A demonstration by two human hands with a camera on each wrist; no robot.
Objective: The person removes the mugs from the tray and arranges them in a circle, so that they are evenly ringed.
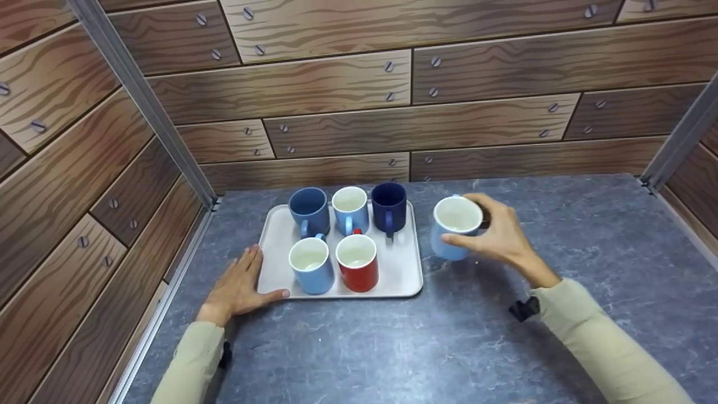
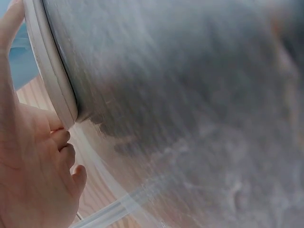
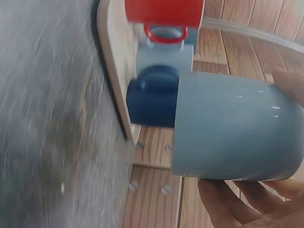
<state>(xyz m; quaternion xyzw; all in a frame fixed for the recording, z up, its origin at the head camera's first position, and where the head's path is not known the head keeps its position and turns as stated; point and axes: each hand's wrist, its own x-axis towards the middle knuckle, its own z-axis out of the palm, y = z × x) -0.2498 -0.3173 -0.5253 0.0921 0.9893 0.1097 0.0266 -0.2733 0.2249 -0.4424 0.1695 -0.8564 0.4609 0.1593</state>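
Note:
In the head view, my right hand [image 1: 499,233] holds a light blue mug [image 1: 449,247] with a white inside, right of the tray. My thumb lies across its near side and the fingers go round the back. The right wrist view shows this mug [image 3: 232,128] close up, above the table. A white tray [image 1: 398,280] bears several mugs. My left hand [image 1: 238,286] rests at its left front corner, fingers stretched along the left edge and thumb at the front rim. Nearest to that hand stands another light blue mug [image 1: 314,278], beside a red mug [image 1: 359,275].
Along the tray's back stand a medium blue mug [image 1: 309,210], a light blue mug [image 1: 351,213] and a dark navy mug [image 1: 389,207]. Their handles face forward. Wood-patterned walls [image 1: 336,123] enclose the grey marbled table [image 1: 359,348] at the back and sides.

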